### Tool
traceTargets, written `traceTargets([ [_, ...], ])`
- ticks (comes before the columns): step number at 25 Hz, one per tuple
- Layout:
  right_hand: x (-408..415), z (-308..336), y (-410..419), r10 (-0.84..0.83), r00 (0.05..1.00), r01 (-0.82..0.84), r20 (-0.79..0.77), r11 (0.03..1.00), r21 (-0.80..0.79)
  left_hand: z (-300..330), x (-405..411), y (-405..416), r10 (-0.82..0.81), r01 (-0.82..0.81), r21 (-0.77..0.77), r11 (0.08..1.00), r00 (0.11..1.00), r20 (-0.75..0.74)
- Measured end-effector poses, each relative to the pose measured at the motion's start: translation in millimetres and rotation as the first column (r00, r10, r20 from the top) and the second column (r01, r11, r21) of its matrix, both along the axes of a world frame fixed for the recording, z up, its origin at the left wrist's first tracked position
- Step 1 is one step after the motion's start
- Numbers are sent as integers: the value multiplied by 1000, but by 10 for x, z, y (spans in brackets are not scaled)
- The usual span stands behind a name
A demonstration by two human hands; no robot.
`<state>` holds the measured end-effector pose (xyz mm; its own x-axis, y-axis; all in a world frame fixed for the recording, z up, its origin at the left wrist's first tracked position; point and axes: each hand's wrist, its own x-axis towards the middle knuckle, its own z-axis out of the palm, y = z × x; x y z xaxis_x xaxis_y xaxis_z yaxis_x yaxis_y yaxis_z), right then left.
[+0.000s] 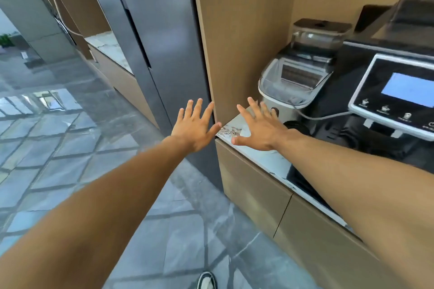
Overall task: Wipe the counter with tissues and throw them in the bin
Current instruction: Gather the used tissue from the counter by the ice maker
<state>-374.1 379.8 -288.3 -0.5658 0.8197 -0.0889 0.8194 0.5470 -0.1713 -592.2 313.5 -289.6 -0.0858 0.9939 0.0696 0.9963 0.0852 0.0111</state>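
Both my arms are stretched forward with the fingers spread. My left hand (195, 125) hovers in front of the dark fridge, just left of the counter's corner, and holds nothing. My right hand (257, 128) is palm down over the left end of the pale marble counter (273, 162), also holding nothing. A brownish speckled patch (231, 129) marks the counter corner between my two hands. No tissues and no bin are in view.
A black coffee machine (397, 101) with a lit screen fills the counter at right. A small clear-lidded appliance (296, 82) stands behind my right hand beside a wooden side panel (239, 42). A tall dark fridge (159, 37) stands at left. Below lies glossy grey tiled floor (70, 152).
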Motion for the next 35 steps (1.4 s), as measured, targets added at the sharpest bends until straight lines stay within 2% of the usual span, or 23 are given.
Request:
traceTargets([
  [3,-211,-316,219,-66,998,64,-15,991,-120,-330,-199,471,-118,124,-94,988,991,65],
  [6,-337,-631,434,-210,978,201,-11,948,-247,-661,-327,935,-219,247,-208,946,964,149],
  [8,-368,-779,546,-297,955,285,4,913,-290,-817,-345,1171,-296,345,-266,900,932,209],
  [12,-389,-1087,731,-409,910,405,62,851,-334,-1105,-382,1652,-350,451,-363,815,883,312],
  [15,-369,-1334,816,-483,867,493,124,793,-357,-1378,-366,1963,-413,519,-400,756,851,324],
  [17,-362,-1465,851,-529,836,542,146,756,-368,-1545,-312,2122,-499,571,-410,712,821,277],
  [23,-357,-1734,983,-642,731,679,230,654,-333,-1866,-106,2543,-684,710,-356,608,696,221],
  [28,-303,-1897,1081,-661,717,697,222,681,-225,-2008,145,2788,-805,786,-335,519,581,116],
  [32,-219,-2050,1145,-646,717,690,263,712,-132,-2122,248,2878,-835,809,-340,480,540,105],
  [35,-209,-2164,1180,-660,716,690,227,719,-83,-2189,285,2954,-833,823,-322,468,532,150],
])
